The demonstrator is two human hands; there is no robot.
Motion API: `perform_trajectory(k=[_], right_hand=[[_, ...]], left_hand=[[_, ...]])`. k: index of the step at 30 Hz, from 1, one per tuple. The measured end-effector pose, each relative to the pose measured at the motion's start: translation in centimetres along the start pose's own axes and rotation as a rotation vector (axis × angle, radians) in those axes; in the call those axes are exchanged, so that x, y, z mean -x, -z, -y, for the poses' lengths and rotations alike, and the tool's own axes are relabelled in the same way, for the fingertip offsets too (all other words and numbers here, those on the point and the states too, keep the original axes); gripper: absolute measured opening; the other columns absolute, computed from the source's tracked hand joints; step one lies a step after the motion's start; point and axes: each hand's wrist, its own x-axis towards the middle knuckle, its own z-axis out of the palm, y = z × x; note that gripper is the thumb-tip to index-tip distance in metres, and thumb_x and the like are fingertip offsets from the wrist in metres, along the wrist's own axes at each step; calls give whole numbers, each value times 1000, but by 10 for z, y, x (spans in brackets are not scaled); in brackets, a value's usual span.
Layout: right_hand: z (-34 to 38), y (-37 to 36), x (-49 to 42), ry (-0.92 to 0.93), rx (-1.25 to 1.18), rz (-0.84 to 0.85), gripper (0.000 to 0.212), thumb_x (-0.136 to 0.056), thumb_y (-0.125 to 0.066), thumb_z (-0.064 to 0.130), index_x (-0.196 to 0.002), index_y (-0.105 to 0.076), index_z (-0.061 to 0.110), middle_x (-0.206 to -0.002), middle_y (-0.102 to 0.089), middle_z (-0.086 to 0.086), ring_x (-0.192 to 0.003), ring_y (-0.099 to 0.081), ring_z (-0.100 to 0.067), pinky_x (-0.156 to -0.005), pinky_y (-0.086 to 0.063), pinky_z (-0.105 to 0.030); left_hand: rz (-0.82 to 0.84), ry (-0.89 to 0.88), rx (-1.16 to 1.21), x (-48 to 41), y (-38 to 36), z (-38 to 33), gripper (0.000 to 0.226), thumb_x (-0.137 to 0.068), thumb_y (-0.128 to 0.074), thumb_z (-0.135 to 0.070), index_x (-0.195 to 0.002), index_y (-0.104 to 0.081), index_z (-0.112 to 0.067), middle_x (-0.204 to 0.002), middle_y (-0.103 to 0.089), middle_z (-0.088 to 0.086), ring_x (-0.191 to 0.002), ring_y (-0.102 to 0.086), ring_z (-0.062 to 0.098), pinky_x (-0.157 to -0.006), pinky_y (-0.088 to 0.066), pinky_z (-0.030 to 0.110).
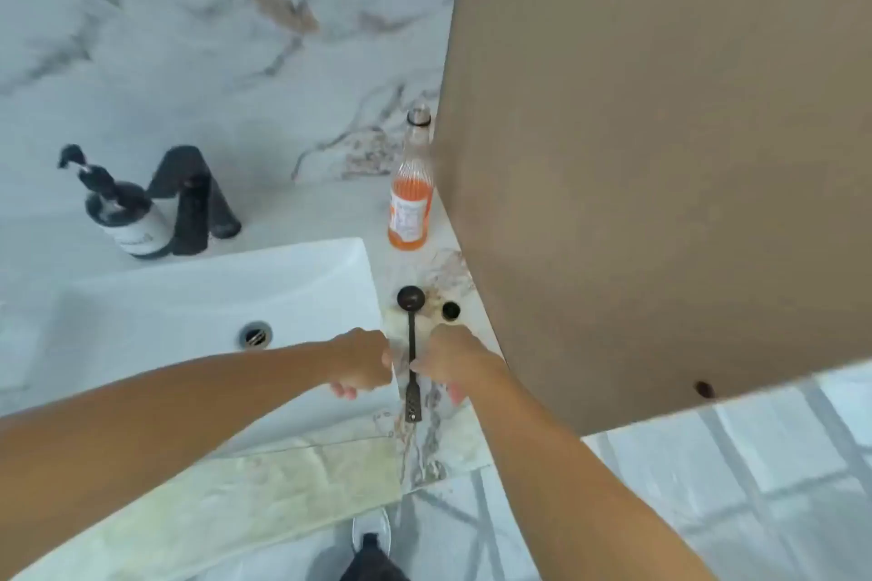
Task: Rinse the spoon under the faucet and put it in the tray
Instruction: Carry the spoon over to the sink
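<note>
A black long-handled spoon (pixel 411 344) lies on a pale, see-through tray (pixel 394 321) on the marble counter, just right of the sink. Its bowl points away from me and its handle toward me. My left hand (pixel 361 363) is curled on the tray's left edge. My right hand (pixel 455 366) is curled on its right edge, with a fingertip touching the spoon's handle. The black faucet (pixel 193 198) stands behind the white sink (pixel 325 264), and no water is visible. Most of the tray is hidden by my hands.
A black soap dispenser (pixel 127 217) stands left of the faucet. An open bottle of orange liquid (pixel 410 203) and a small black cap (pixel 450 310) sit beyond the spoon. A brown panel (pixel 660 156) walls off the right. The sink drain (pixel 255 334) is open.
</note>
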Motion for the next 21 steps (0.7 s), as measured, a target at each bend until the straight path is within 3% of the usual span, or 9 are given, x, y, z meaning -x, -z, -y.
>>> perform_trajectory(k=[3,7,10,12,15,21], right_hand=[[-13,-33,-30,-8,-161,-59,37,-92,-63,39,-69,-51,13,-68,-60,-5,-50,-64,-25,-42,-47,-25],[-18,-64,-46,26,-283,-132,34,-91,-63,45,-92,-56,11,-97,-67,-12,-88,-69,-34,-72,-55,-37],[-21,-71,-50,55,-277,-157,29,-95,-57,42,-89,-48,16,-92,-63,-7,-88,-65,-30,-76,-53,-40],[-20,-73,-48,86,-273,-166,30,-98,-53,43,-91,-49,14,-88,-58,-5,-80,-59,-25,-73,-50,-38],[-15,-76,-42,133,-219,-179,21,-101,-49,34,-91,-45,17,-94,-63,-9,-86,-60,-26,-72,-46,-34],[28,-95,-26,197,-202,-185,17,-99,-50,28,-87,-41,20,-88,-53,0,-77,-48,-17,-68,-39,-27]], left_hand=[[-153,33,306,-36,-10,-1,22,-90,-52,-23,-99,-68,-12,-97,-76,14,-68,-74,25,-63,-63,33],[-287,94,617,-67,-17,-1,18,-87,-55,-21,-89,-71,-13,-86,-78,15,-76,-77,32,-77,-63,43],[-332,81,664,-81,-20,2,19,-86,-62,-27,-83,-73,-12,-81,-79,13,-72,-76,33,-74,-63,43],[-335,69,725,-83,-21,6,18,-85,-65,-30,-81,-73,-14,-76,-78,9,-64,-75,27,-69,-64,37],[-291,32,911,-79,-22,18,13,-86,-70,-29,-83,-72,-17,-72,-75,3,-59,-70,16,-64,-60,31],[-214,7,1277,-51,-9,58,19,-95,-63,-22,-85,-70,-8,-81,-65,10,-67,-65,23,-69,-59,32]])
